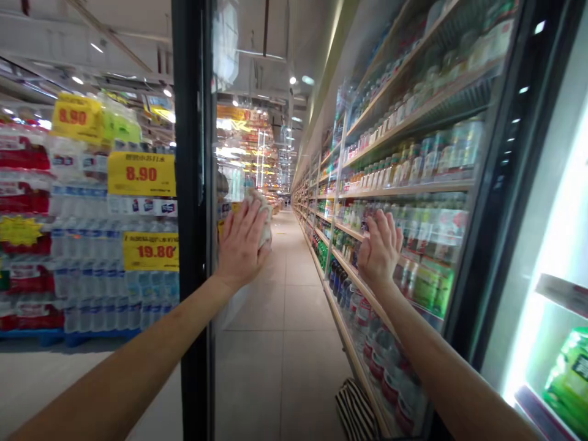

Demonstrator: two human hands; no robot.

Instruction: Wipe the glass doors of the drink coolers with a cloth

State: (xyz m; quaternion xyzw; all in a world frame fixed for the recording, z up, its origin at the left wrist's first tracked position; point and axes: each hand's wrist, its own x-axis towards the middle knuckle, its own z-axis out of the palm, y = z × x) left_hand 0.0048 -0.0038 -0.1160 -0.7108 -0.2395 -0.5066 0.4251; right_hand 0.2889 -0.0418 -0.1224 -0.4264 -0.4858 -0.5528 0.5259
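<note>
My left hand [241, 242] lies flat against a glass fridge door [294, 355], fingers stretched over a white cloth [265, 211] that it presses to the pane. My right hand [379, 248] rests open on the same glass further right, fingers together and pointing up, with nothing in it. The door's black frame [190, 184] stands upright just left of my left hand. Shelves of bottled drinks [413, 165] show in or through the glass behind my right hand.
Stacked packs of water bottles [92, 257] with yellow price signs [141, 173] stand at the left. A long tiled aisle [285, 257] runs ahead. A striped bag [356, 410] hangs low near my right arm. Green packets [569, 380] lie on a lit fridge shelf at far right.
</note>
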